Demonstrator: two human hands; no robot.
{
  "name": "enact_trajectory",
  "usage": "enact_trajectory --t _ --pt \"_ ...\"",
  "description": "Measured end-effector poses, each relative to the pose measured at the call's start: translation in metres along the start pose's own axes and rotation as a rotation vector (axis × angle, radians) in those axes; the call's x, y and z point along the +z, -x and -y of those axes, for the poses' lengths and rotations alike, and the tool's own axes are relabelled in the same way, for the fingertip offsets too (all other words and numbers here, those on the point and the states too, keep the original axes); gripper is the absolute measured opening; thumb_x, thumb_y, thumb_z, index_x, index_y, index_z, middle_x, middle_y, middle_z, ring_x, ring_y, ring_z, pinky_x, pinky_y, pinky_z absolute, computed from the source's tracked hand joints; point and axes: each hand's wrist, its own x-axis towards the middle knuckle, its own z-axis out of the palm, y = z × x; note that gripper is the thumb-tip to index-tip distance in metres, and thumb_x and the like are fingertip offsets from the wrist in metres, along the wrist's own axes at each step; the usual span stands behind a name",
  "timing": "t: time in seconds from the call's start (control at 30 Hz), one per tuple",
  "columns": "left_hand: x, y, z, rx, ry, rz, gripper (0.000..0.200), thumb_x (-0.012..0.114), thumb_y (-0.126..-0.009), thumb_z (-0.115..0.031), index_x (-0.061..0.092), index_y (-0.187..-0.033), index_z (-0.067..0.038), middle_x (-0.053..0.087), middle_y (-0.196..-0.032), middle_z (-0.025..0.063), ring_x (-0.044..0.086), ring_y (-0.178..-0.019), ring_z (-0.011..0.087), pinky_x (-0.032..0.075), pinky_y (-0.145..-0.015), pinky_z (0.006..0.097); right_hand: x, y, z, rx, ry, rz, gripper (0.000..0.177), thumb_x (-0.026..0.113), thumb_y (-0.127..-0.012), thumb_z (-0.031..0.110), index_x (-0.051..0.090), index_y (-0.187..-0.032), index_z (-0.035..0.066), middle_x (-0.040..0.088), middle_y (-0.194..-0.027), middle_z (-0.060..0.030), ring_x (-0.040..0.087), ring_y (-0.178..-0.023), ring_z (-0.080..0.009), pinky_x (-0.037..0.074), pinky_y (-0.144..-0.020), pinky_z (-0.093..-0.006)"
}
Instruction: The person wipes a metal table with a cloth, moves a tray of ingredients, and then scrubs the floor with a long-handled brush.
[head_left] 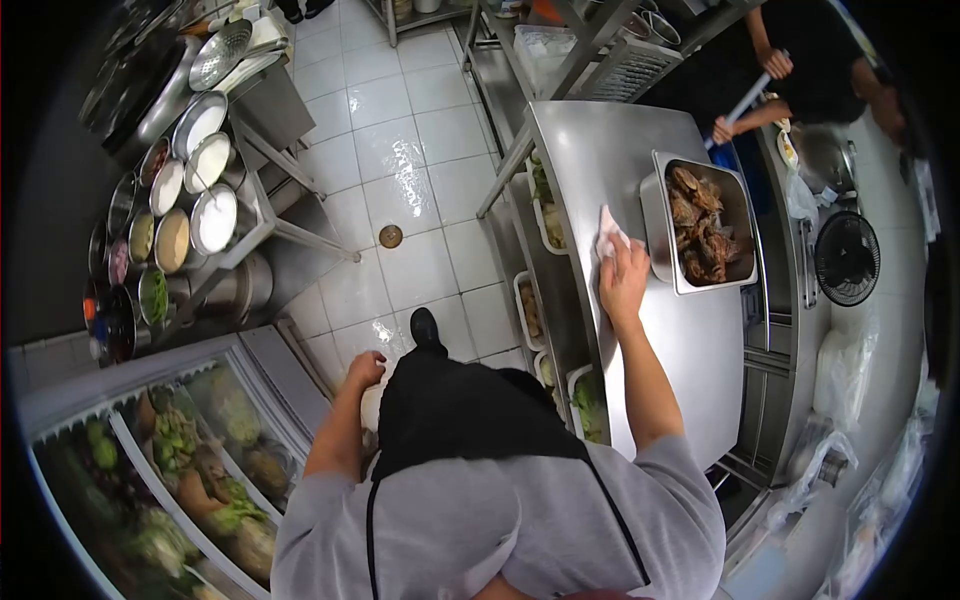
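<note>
My right hand (625,272) presses a pinkish-white cloth (609,229) against the steel worktable (660,350), its fingers closed over the near end of the cloth. Just to the right of that hand is a deep steel pan (655,215) holding several pieces of browned cooked meat (704,225). My left hand (365,370) hangs low at my side over the floor. Its fingers are loosely bent and a little apart, with nothing seen in them.
Containers of greens (585,400) fill the shelf under the worktable. At left stand several steel pots (213,220) and a glass-topped fridge (180,370) with vegetables. Another person's hands (775,65) grip a pole at upper right. A black fan (847,258) lies farther right.
</note>
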Motion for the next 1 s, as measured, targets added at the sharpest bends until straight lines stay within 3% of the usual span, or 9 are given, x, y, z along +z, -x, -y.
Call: enact_trajectory --t 0.03,0.17,0.37,0.5,0.67,0.77,0.87,0.93,1.0 --pt "-0.021 -0.011 -0.005 0.046 -0.057 -0.036 0.032 0.063 -0.070 -0.016 0.070 -0.100 -0.007 0.070 -0.078 0.0144 0.069 -0.079 0.0287 0.053 -0.081 0.0389 -0.001 0.000 0.003 0.008 0.002 0.007 0.043 0.057 -0.080 0.008 0.057 -0.122 0.012 0.050 -0.117 -0.0216 0.047 -0.105 -0.0406 0.040 -0.093 -0.0459" --pt "-0.106 -0.060 -0.034 0.128 -0.155 -0.093 0.031 0.066 -0.067 -0.012 0.071 -0.098 -0.009 0.066 -0.105 0.0196 0.062 -0.102 0.0345 0.049 -0.090 0.0413 0.000 -0.005 0.007 0.040 0.004 0.025 0.043 0.056 -0.078 0.007 0.057 -0.121 0.011 0.050 -0.115 -0.0219 0.046 -0.106 -0.0401 0.039 -0.094 -0.0462" --pt "-0.185 -0.112 -0.117 0.216 -0.141 -0.202 0.037 0.064 -0.066 -0.008 0.069 -0.102 -0.009 0.067 -0.103 0.0198 0.062 -0.101 0.0358 0.049 -0.089 0.0419 -0.003 -0.013 0.012 0.101 0.023 0.055 0.040 0.054 -0.079 0.005 0.058 -0.119 0.008 0.051 -0.115 -0.0209 0.047 -0.107 -0.0396 0.038 -0.095 -0.0457" --pt "-0.192 -0.159 -0.170 0.242 -0.149 -0.071 0.040 0.059 -0.065 0.000 0.069 -0.102 -0.010 0.067 -0.097 0.0202 0.063 -0.096 0.0369 0.050 -0.086 0.0431 -0.008 -0.021 0.017 0.149 -0.001 0.094 0.043 0.054 -0.076 0.003 0.057 -0.119 0.008 0.049 -0.116 -0.0224 0.047 -0.106 -0.0411 0.037 -0.095 -0.0463" --pt "-0.203 -0.233 -0.249 0.665 -0.087 -0.009 0.041 0.049 -0.070 0.006 0.069 -0.101 -0.011 0.066 -0.081 0.0180 0.064 -0.080 0.0344 0.050 -0.075 0.0411 -0.008 -0.030 0.016 0.196 0.029 0.089 0.045 0.058 -0.073 0.007 0.058 -0.118 0.010 0.049 -0.117 -0.0204 0.045 -0.111 -0.0411 0.036 -0.098 -0.0495" --pt "-0.231 -0.256 -0.323 0.692 -0.144 0.076 0.040 0.049 -0.071 0.006 0.069 -0.101 -0.011 0.064 -0.076 0.0158 0.063 -0.074 0.0327 0.050 -0.069 0.0407 -0.005 -0.034 0.014 0.304 0.093 0.087 0.047 0.059 -0.072 0.010 0.057 -0.119 0.011 0.049 -0.119 -0.0202 0.045 -0.112 -0.0413 0.035 -0.098 -0.0507" --pt "-0.256 -0.307 -0.369 0.723 -0.401 0.210 0.038 0.049 -0.072 0.006 0.068 -0.101 -0.009 0.066 -0.080 0.0170 0.064 -0.079 0.0345 0.051 -0.076 0.0415 -0.003 -0.035 0.013 0.436 0.176 0.147 0.048 0.056 -0.073 0.014 0.055 -0.121 0.012 0.047 -0.124 -0.0206 0.043 -0.114 -0.0412 0.033 -0.098 -0.0504" --pt "-0.268 -0.362 -0.369 0.668 -0.541 0.217 0.038 0.050 -0.072 0.005 0.067 -0.104 -0.009 0.067 -0.087 0.0192 0.065 -0.086 0.0359 0.051 -0.079 0.0435 -0.001 -0.038 0.011 0.449 0.190 0.171 0.048 0.055 -0.074 0.015 0.055 -0.122 0.012 0.046 -0.124 -0.0211 0.043 -0.114 -0.0413 0.032 -0.098 -0.0513" --pt "-0.288 -0.396 -0.364 0.716 -0.588 0.048 0.038 0.052 -0.072 0.003 0.067 -0.104 -0.008 0.067 -0.088 0.0212 0.064 -0.085 0.0378 0.051 -0.078 0.0446 0.000 -0.036 0.012 0.457 0.204 0.206 0.048 0.054 -0.075 0.016 0.054 -0.122 0.012 0.046 -0.125 -0.0214 0.043 -0.114 -0.0414 0.032 -0.099 -0.0519"
